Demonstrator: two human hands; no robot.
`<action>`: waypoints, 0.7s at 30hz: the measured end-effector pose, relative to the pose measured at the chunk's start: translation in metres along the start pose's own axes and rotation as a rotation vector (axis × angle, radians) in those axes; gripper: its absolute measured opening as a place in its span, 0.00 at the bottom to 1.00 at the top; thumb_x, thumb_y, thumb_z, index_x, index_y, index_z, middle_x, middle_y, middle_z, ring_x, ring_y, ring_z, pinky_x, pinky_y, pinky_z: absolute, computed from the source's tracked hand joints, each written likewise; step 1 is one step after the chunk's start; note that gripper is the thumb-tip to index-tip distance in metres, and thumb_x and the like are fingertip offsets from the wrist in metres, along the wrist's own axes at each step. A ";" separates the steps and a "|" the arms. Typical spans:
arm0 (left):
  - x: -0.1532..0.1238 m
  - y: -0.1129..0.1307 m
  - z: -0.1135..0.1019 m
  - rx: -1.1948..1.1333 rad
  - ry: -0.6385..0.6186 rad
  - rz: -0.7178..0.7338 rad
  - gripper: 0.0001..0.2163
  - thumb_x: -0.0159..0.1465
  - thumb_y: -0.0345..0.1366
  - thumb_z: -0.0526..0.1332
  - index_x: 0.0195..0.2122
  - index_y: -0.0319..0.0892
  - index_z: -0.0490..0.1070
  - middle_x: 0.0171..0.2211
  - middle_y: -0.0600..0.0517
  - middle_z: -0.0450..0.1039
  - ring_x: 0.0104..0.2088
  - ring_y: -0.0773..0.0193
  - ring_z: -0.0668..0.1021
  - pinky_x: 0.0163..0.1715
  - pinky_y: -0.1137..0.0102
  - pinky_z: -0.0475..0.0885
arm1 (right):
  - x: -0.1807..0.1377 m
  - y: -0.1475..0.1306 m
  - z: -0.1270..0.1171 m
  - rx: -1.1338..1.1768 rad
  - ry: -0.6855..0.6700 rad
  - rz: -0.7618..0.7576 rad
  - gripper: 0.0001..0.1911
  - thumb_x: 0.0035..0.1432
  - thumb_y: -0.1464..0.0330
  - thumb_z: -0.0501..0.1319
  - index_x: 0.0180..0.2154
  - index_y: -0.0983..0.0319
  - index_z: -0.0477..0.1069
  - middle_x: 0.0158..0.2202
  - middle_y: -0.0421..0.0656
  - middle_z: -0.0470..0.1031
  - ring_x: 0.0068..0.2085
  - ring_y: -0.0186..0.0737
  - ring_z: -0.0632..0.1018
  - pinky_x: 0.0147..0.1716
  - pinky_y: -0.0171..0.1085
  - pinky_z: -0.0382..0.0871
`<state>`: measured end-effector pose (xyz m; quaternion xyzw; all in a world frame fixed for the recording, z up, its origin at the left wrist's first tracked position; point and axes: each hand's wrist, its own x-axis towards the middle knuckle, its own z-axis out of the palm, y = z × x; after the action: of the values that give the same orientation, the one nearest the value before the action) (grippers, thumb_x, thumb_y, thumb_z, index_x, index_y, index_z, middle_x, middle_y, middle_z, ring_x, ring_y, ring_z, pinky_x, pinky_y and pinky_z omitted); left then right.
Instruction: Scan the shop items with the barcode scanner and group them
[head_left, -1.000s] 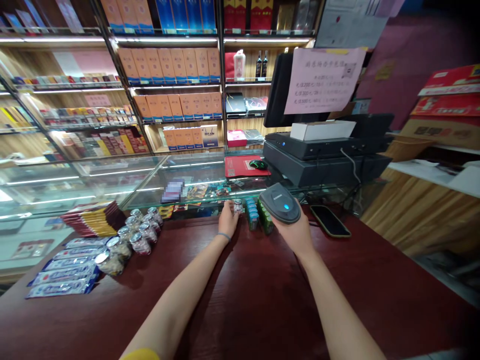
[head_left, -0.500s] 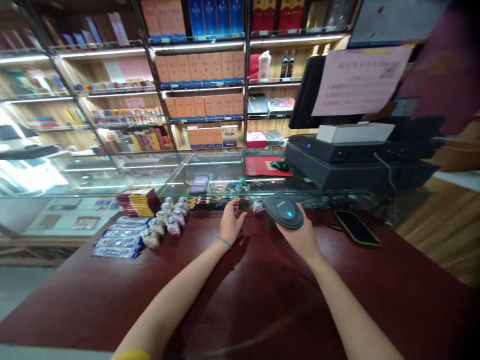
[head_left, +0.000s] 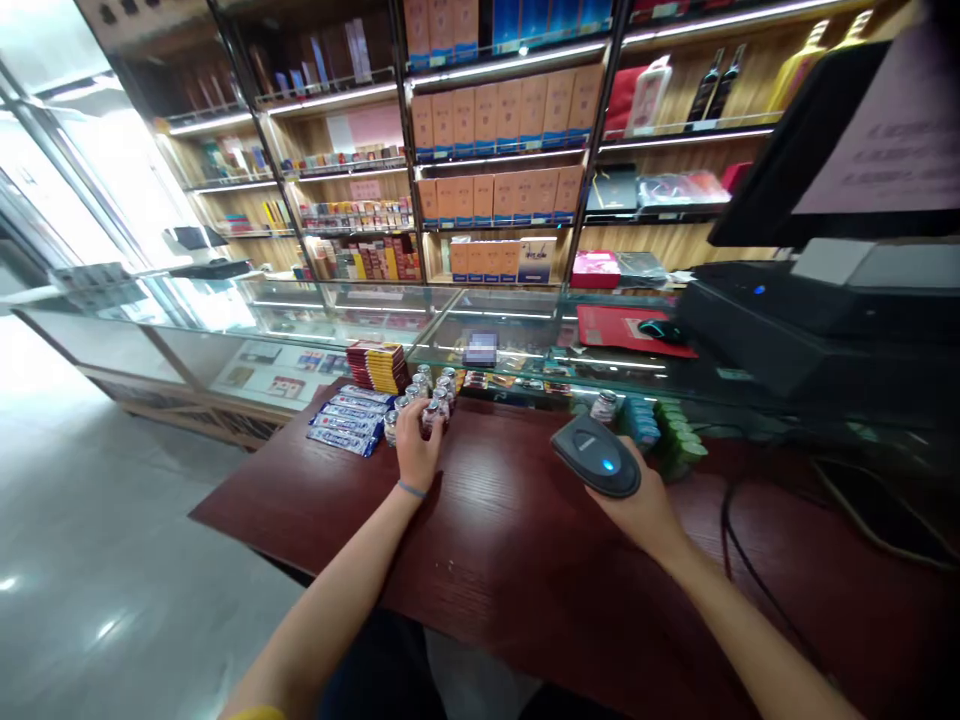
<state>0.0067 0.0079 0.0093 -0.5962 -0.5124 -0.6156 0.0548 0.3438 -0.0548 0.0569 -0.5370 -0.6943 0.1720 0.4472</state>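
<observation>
My left hand (head_left: 418, 452) reaches to the front of a cluster of small metal-lidded jars (head_left: 420, 386). Its thumb and fingers curl round the nearest right-hand jar (head_left: 432, 412), which stands on the dark red tabletop (head_left: 487, 520). A dark barcode scanner (head_left: 598, 456) with a lit blue light is gripped in my right hand (head_left: 637, 510), held above the table; its handle is mostly hidden. Left of the jars lie several blue-and-white packets (head_left: 346, 420), with a stack of red and yellow packs (head_left: 376, 367) behind. A single small jar (head_left: 604, 406) stands beyond the scanner.
Blue packs (head_left: 641, 420) and green packs (head_left: 677, 435) line up behind my right hand. A phone (head_left: 885, 512) and a black cable (head_left: 739, 540) lie at right, near the cash register (head_left: 795, 330). A glass display counter (head_left: 517, 325) borders the table's far side.
My left hand has moved left from the table's middle to the jars and closed round one. The view has swung left. The scanner stays in my right hand.
</observation>
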 end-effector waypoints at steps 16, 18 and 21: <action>-0.018 -0.029 0.020 0.061 -0.272 -0.145 0.25 0.64 0.25 0.57 0.63 0.38 0.60 0.57 0.36 0.66 0.61 0.49 0.69 0.63 0.49 0.63 | -0.012 -0.006 0.020 -0.111 -0.183 -0.089 0.18 0.53 0.63 0.61 0.47 0.54 0.63 0.34 0.41 0.80 0.32 0.48 0.83 0.33 0.37 0.71; -0.015 -0.029 0.019 0.003 -0.272 -0.173 0.22 0.65 0.26 0.55 0.61 0.38 0.62 0.57 0.37 0.66 0.61 0.50 0.69 0.64 0.49 0.62 | -0.012 -0.006 0.019 -0.113 -0.181 -0.089 0.18 0.53 0.63 0.61 0.47 0.54 0.63 0.35 0.41 0.80 0.33 0.48 0.83 0.34 0.38 0.72; -0.010 -0.021 0.017 -0.196 -0.283 -0.284 0.23 0.66 0.31 0.58 0.62 0.40 0.59 0.60 0.39 0.65 0.63 0.52 0.67 0.66 0.51 0.60 | -0.012 -0.005 0.017 -0.116 -0.174 -0.082 0.19 0.53 0.63 0.61 0.48 0.54 0.62 0.36 0.42 0.81 0.35 0.50 0.84 0.35 0.38 0.72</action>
<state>0.0067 0.0237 -0.0145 -0.6011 -0.5315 -0.5741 -0.1630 0.3274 -0.0639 0.0463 -0.5161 -0.7608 0.1590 0.3599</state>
